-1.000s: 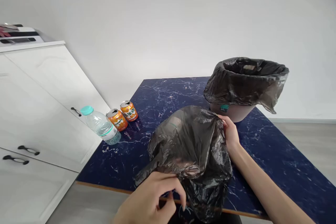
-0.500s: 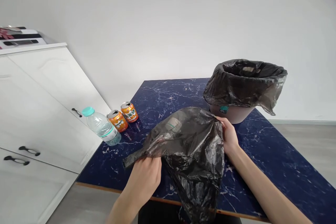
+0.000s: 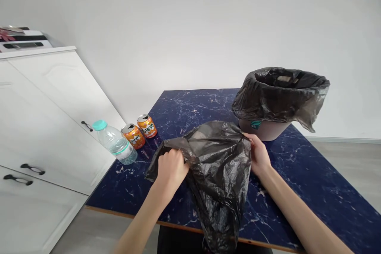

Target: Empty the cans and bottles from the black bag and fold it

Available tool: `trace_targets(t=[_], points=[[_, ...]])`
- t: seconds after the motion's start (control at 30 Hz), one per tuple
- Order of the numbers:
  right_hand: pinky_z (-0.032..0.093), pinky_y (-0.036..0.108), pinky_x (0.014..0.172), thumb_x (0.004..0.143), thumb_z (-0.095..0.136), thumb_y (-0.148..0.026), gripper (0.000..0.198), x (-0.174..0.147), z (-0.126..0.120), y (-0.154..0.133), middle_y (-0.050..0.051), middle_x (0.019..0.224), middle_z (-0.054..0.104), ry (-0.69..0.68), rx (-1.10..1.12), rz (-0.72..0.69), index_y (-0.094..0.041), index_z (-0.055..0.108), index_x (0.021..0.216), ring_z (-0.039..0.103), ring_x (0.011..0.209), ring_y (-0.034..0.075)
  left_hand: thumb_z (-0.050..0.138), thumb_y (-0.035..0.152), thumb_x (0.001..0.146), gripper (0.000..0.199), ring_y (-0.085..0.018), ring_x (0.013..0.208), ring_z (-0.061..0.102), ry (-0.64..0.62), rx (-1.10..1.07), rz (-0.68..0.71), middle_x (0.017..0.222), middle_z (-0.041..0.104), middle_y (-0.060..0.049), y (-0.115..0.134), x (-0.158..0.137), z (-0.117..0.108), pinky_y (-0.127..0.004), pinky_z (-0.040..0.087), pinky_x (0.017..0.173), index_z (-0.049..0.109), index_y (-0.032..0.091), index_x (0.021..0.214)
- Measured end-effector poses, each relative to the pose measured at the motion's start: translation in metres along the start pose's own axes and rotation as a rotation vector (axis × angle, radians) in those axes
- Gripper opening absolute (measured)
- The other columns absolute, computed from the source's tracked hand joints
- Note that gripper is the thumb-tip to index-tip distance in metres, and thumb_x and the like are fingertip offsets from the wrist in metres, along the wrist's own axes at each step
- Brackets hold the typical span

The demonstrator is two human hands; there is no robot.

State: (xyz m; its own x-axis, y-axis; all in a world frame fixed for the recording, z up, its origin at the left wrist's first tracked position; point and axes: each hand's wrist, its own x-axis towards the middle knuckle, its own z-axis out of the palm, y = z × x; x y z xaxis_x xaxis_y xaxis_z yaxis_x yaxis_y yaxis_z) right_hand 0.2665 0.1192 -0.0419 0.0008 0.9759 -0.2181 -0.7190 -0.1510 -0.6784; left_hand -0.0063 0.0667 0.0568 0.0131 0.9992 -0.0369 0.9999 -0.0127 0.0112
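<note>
- The dark blue marble table (image 3: pixel 312 182) is the biggest thing here. It has white streaks, and no words on it.
- A white cabinet (image 3: pixel 44 127) with dark handles stands just beside the table on the left.
- A bin (image 3: pixel 264 127) with a black liner (image 3: pixel 279 99) sits at the far right of the table. It has a small teal label, too small to read.
- A loose black trash bag (image 3: pixel 220 174) hangs over the near edge of the table, between both hands.
- The left hand (image 3: pixel 171 166) is closed tight on the bag's left rim.
- The right hand (image 3: pixel 259 154) pinches the bag's right rim, near the bin.
- A clear water bottle (image 3: pixel 114 143) with a teal cap leans at the left edge.
- Two orange drink cans (image 3: pixel 139 131) stand just beside the bottle. Their writing is too blurry to read.
</note>
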Motion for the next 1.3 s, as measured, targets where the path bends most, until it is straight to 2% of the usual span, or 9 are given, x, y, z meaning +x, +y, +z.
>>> trace_targets(t=[0.3,0.4,0.53,0.67,0.8,1.0,1.13,1.2,1.3], points=[[0.067,0.047,0.085,0.074,0.081,-0.035,0.024,0.005,-0.004,-0.002,0.001,0.087,0.084,0.032,0.041,-0.041,-0.028,0.080,0.097,0.082,0.094,0.034,0.066,0.044,0.098,0.034,-0.041,0.105,0.080,0.021,0.046,-0.012,0.107,0.083,-0.020,-0.003,-0.003,-0.003,-0.042,0.061,0.085,0.085,0.016,0.107],[0.067,0.047,0.087,0.073,0.081,-0.034,0.021,0.008,-0.008,-0.005,0.000,0.086,0.084,0.050,0.057,-0.063,-0.029,0.079,0.092,0.081,0.095,0.034,0.074,0.052,0.093,0.040,-0.039,0.108,0.080,0.118,-0.010,-0.026,0.116,0.084,-0.013,-0.010,-0.022,-0.015,-0.043,0.062,0.088,0.082,0.026,0.123],[0.068,0.048,0.088,0.071,0.082,-0.033,0.013,0.011,-0.015,-0.010,-0.001,0.080,0.083,0.077,0.077,-0.091,-0.029,0.076,0.082,0.082,0.091,0.033,0.082,0.055,0.086,0.044,-0.035,0.107,0.080,0.260,-0.182,0.039,0.114,0.085,-0.005,-0.030,-0.052,-0.031,-0.045,0.062,0.094,0.082,0.033,0.123],[0.068,0.048,0.088,0.071,0.081,-0.031,0.010,0.011,-0.020,-0.015,-0.002,0.073,0.080,0.091,0.079,-0.105,-0.030,0.074,0.078,0.082,0.088,0.033,0.085,0.062,0.080,0.048,-0.032,0.102,0.076,0.402,-0.282,0.178,0.108,0.081,-0.003,-0.060,-0.077,-0.039,-0.046,0.063,0.093,0.082,0.040,0.123],[0.068,0.048,0.086,0.071,0.081,-0.032,0.011,0.008,-0.019,-0.017,-0.001,0.074,0.081,0.087,0.046,-0.084,-0.029,0.075,0.079,0.082,0.090,0.034,0.086,0.069,0.074,0.049,-0.035,0.104,0.070,0.501,-0.247,0.099,0.113,0.074,-0.006,-0.084,-0.096,-0.037,-0.049,0.065,0.086,0.083,0.043,0.116],[0.067,0.048,0.091,0.074,0.086,-0.044,0.021,0.001,-0.006,-0.016,0.002,0.083,0.083,0.031,-0.040,-0.035,-0.028,0.074,0.081,0.081,0.100,0.036,0.081,0.071,0.078,0.047,-0.037,0.120,0.070,0.473,-0.398,-0.009,0.126,0.075,-0.004,-0.094,-0.102,-0.031,-0.049,0.066,0.093,0.082,0.040,0.114],[0.063,0.048,0.102,0.076,0.088,-0.065,0.055,-0.015,0.009,-0.011,0.002,0.111,0.084,-0.079,-0.153,0.012,-0.032,0.078,0.119,0.078,0.113,0.035,0.083,0.063,0.082,0.048,-0.034,0.120,0.075,0.387,-0.655,-0.049,0.125,0.080,0.000,-0.087,-0.096,-0.032,-0.042,0.066,0.096,0.078,0.035,0.120],[0.058,0.049,0.108,0.072,0.095,-0.057,0.069,-0.023,0.013,-0.006,0.004,0.122,0.083,-0.165,-0.228,0.062,-0.034,0.074,0.134,0.076,0.119,0.035,0.082,0.059,0.085,0.048,-0.033,0.122,0.076,0.346,-0.738,-0.058,0.125,0.081,0.000,-0.081,-0.092,-0.031,-0.041,0.066,0.098,0.075,0.033,0.125],[0.056,0.053,0.112,0.065,0.103,-0.041,0.066,-0.030,0.014,0.004,0.008,0.121,0.083,-0.218,-0.348,0.134,-0.029,0.079,0.125,0.076,0.119,0.037,0.083,0.056,0.085,0.046,-0.032,0.118,0.077,0.378,-0.715,-0.007,0.125,0.081,-0.004,-0.073,-0.088,-0.027,-0.042,0.065,0.100,0.075,0.031,0.123]])
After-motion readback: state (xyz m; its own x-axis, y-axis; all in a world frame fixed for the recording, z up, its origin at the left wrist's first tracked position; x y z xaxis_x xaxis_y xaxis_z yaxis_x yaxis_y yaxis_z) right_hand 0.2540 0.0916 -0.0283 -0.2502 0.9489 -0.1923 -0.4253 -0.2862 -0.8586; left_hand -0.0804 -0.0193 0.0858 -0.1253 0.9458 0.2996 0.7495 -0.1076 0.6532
